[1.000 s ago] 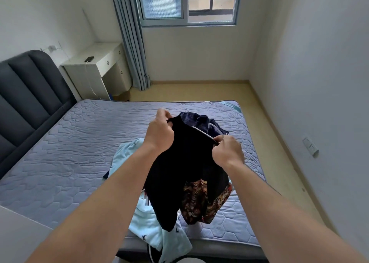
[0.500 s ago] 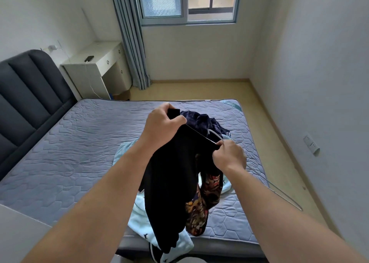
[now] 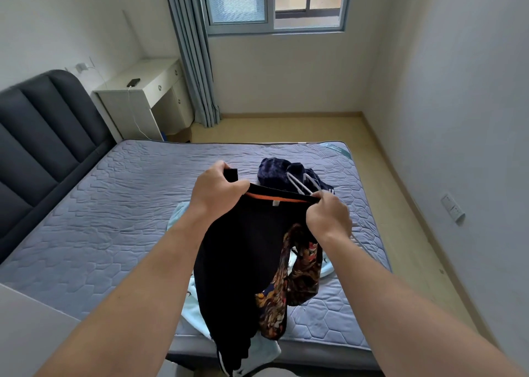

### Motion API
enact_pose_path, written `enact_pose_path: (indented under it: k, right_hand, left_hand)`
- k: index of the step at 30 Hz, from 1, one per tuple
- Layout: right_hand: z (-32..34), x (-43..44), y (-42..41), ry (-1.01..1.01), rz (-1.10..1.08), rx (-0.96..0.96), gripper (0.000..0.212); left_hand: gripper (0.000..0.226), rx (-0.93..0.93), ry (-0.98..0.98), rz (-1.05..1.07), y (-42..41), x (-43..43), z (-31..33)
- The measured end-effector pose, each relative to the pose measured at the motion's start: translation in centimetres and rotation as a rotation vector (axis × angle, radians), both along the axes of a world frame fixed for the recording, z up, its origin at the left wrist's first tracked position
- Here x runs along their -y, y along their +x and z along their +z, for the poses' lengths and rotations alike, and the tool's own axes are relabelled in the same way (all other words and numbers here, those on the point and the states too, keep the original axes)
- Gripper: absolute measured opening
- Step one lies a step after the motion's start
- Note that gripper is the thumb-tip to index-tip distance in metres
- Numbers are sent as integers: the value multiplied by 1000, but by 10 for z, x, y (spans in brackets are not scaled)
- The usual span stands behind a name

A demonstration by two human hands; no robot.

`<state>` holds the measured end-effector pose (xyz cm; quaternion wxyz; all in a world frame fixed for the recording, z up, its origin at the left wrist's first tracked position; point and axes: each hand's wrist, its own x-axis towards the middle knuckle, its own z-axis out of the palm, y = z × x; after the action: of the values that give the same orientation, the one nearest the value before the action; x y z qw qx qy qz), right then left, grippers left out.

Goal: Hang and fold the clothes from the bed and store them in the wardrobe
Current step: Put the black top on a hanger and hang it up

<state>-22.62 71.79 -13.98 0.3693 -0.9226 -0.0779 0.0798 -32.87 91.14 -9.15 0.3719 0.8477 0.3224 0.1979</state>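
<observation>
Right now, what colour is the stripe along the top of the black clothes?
Orange; the stripe lines the black garment's top edge, head view.

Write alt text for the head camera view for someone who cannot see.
A person's left hand and right hand hold up a black garment by its orange-lined top edge above a bed. Just beyond it are a white hanger and a dark blue garment; a light blue garment lies underneath.

Nothing here can be read. The teal label (image 3: 337, 150) at the far right corner of the bed (image 3: 114, 205) is too small to read.
</observation>
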Motion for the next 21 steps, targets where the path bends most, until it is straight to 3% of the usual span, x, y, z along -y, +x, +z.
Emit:
enact_pose_path:
  k: [5,9,12,15,17,21]
  right_hand:
    - [10,-9,0,111,16,111,43]
    - [10,-13,-3,161,2,234,42]
    - [13,-13,4,127,-4,194,42]
    - [13,-9,12,111,-21,144,44]
    - [12,-8,13,107,-14,139,44]
    - [9,-9,17,96,-16,116,45]
  left_hand:
    - [35,-56,112,125,-2,-6,-3]
    - [32,102,274,159,2,-6,-6]
    - [30,45,362,-74,6,-16,-6]
    - [19,-174,299,-377,6,-27,-12]
    - [25,-240,203,-516,4,-29,-15]
    - [28,-447,59,-600,6,-32,-14]
